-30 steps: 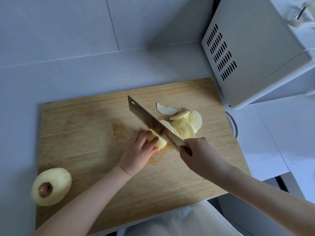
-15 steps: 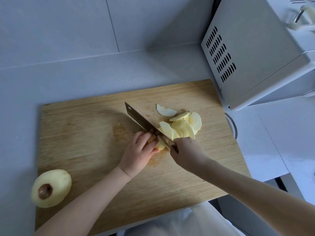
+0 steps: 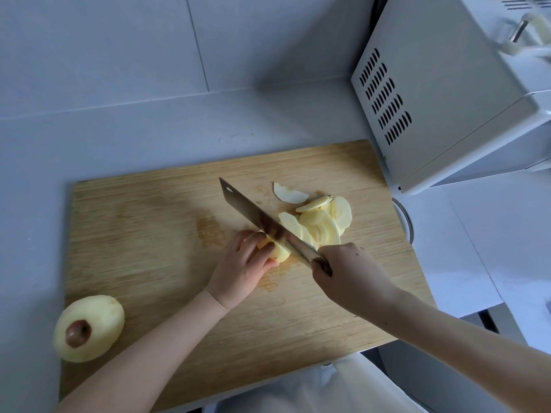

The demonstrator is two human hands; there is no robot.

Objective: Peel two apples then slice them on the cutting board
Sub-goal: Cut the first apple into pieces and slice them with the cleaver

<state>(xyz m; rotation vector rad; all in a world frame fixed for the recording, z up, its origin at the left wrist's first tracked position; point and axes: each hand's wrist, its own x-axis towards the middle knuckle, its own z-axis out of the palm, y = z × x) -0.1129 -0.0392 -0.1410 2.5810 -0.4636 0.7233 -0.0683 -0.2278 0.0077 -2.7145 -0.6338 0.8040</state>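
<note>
Grey counter (image 3: pixel 119 129) is carrying a wooden board (image 3: pixel 134 234), with a white microwave (image 3: pixel 432 99) standing beyond the right hand (image 3: pixel 348 275). That hand is curling tightly round the handle of a knife (image 3: pixel 256 213). The left hand (image 3: pixel 241 269) is gripping an apple piece (image 3: pixel 278 253) with bent fingers, pressing it to the board. The blade is slanting across the piece's right side. Slices (image 3: pixel 322 225) are piling up just beyond the right hand. A peeled apple (image 3: pixel 89 327) is sitting well left of the left hand, at the board's near corner.
</note>
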